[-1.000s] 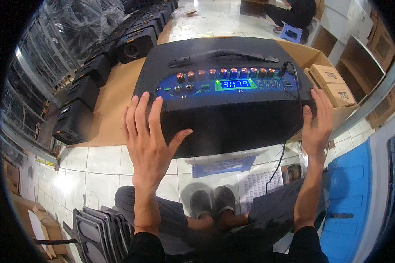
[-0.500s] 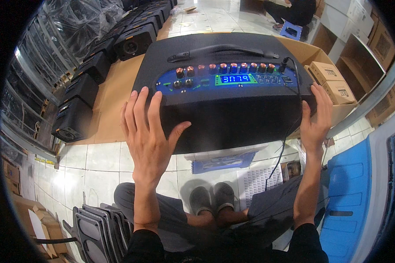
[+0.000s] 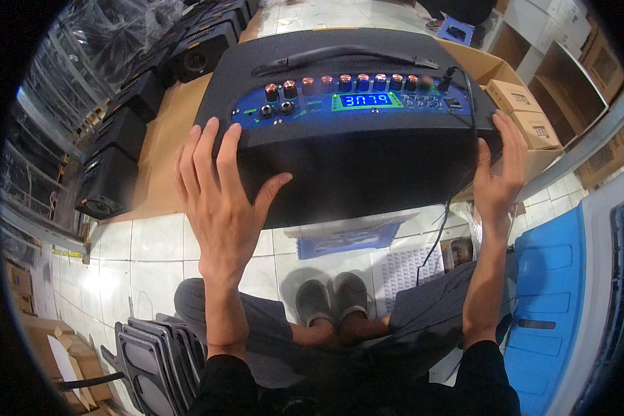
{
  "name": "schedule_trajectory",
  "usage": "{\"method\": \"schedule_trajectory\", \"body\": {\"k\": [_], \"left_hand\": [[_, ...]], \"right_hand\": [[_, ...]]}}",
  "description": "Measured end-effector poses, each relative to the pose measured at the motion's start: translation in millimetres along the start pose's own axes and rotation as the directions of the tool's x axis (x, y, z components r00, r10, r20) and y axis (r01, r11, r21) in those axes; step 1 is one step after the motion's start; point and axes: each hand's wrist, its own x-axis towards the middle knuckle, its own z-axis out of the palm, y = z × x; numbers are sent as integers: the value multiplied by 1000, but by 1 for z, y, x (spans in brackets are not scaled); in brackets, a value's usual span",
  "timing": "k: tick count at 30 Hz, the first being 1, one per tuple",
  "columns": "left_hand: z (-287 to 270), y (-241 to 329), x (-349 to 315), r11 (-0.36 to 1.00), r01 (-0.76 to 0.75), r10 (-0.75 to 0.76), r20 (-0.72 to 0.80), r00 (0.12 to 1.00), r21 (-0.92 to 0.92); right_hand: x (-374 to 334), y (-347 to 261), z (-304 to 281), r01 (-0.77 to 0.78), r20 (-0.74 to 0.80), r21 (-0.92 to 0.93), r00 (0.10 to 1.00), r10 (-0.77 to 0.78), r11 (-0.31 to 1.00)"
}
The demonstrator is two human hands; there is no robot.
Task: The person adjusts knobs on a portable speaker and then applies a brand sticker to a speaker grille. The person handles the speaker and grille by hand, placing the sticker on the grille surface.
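A large black portable speaker box (image 3: 353,173) lies in front of me with its control panel (image 3: 312,111) facing up. The panel has a row of copper-capped knobs, jacks and a lit blue display (image 3: 367,100); a strap handle (image 3: 347,57) runs behind it. My left hand (image 3: 222,191) rests on the box's left front corner, fingers spread and thumb out along the front face. At the right end my right hand (image 3: 499,166) lies with extended fingers against the side, thumb apart on the front. A black cable (image 3: 473,114) is plugged in at the panel's right and hangs down the front.
Below the box stands a blue-and-white stool (image 3: 350,243). Several black speakers (image 3: 111,177) line cardboard at the left. An open carton (image 3: 478,62) holds small boxes (image 3: 513,97). Folded black stools (image 3: 156,364), a blue panel (image 3: 548,298) and a printed sheet (image 3: 405,274) are nearby.
The whole view has shifted, so the box, hands and floor appear higher and slightly to the left. Both hands keep about the same places on the box.
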Motion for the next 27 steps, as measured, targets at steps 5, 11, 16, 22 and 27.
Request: {"method": "schedule_trajectory", "body": {"k": [5,11,16,22,27], "left_hand": [[-1,1,0,1000,12,-12,12,1000,3],[-2,1,0,1000,21,-21,17,1000,-5],[-2,0,0,999,26,-26,19,999,-19],[-2,0,0,1000,27,-26,22,999,-16],[-1,0,-1,1000,22,-22,21,1000,2]], "right_hand": [[-1,-2,-3,-18,37,-26,999,19,1000],[-2,-1,-1,-33,32,-13,999,33,999],[-3,0,-1,-22,29,-21,999,22,1000],[-2,-1,-1,-24,27,-18,999,24,1000],[-2,-2,-1,-32,22,-7,999,32,999]]}}
